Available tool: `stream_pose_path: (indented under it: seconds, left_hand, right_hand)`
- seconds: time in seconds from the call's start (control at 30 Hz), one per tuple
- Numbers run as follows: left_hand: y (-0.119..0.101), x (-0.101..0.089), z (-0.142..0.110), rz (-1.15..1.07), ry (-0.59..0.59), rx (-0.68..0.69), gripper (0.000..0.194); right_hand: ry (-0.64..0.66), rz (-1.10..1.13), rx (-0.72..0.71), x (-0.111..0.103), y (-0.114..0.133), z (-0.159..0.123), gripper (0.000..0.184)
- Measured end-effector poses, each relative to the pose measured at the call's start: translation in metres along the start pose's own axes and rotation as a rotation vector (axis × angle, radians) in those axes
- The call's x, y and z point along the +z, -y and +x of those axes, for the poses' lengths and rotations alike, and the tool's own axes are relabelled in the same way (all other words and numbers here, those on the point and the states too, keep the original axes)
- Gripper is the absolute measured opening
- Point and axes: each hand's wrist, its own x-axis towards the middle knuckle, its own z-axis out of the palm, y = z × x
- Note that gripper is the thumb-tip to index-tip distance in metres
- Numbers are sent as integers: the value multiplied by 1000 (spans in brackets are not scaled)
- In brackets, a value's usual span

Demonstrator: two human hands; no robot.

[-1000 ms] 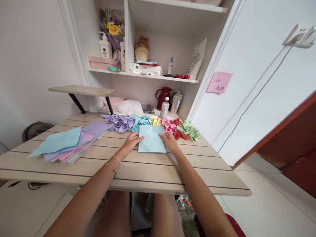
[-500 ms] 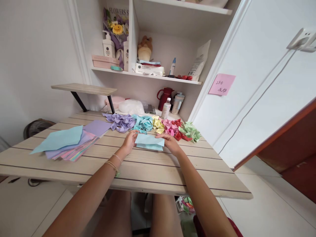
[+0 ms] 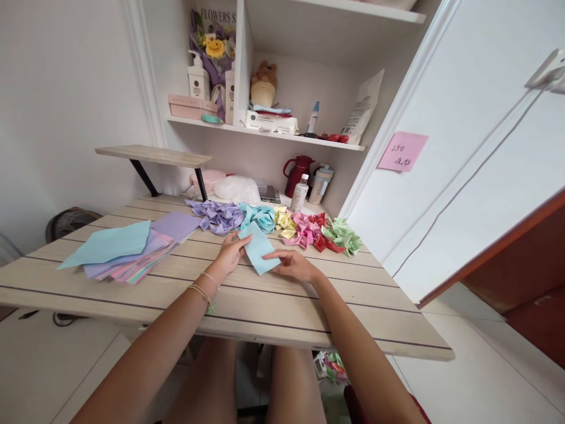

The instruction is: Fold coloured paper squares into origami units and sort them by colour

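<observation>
A folded light blue paper sheet point(image 3: 258, 249) lies slanted on the wooden table point(image 3: 247, 306), held at both ends. My left hand point(image 3: 228, 255) pinches its far left corner. My right hand point(image 3: 292, 265) pinches its near right end, fingers closed on the paper. Just behind the sheet runs a row of folded paper shapes: purple point(image 3: 216, 215), teal point(image 3: 259, 216), yellow point(image 3: 284, 222), pink and red point(image 3: 309, 230), green point(image 3: 342, 235).
A fanned stack of coloured paper sheets point(image 3: 128, 252) lies at the table's left. A small raised shelf point(image 3: 154, 155) stands behind it. A red kettle point(image 3: 300, 174), bottles and a plastic bag sit at the back; shelves above hold bottles, boxes and a toy.
The blue sheet lay flat as a square, was then folded in half, and is now turned to a slant. My right hand has moved nearer along it.
</observation>
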Motion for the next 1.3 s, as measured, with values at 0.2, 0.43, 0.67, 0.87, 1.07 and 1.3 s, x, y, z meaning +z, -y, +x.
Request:
stream_pose_path:
  seconds: [0.2, 0.43, 0.67, 0.87, 1.07, 1.3]
  left_hand:
    - [5, 4, -8, 208, 176, -117, 47]
    - [8, 1, -9, 346, 377, -196, 45]
    - [4, 7, -18, 406, 538, -210, 44]
    - [9, 8, -17, 554, 504, -154, 33]
    - [8, 9, -15, 560, 450, -87, 27]
    - [5, 9, -18, 613, 336, -155, 37]
  right_hand:
    - [50, -49, 42, 9, 2, 2, 59]
    - [-159, -132, -15, 3, -8, 6, 32]
    - [-436, -305, -48, -4, -11, 9, 29]
    - [-655, -49, -74, -2, -7, 11, 45]
    - [-665, 182, -7, -3, -5, 10, 67]
    - [-670, -29, -61, -10, -5, 8, 37]
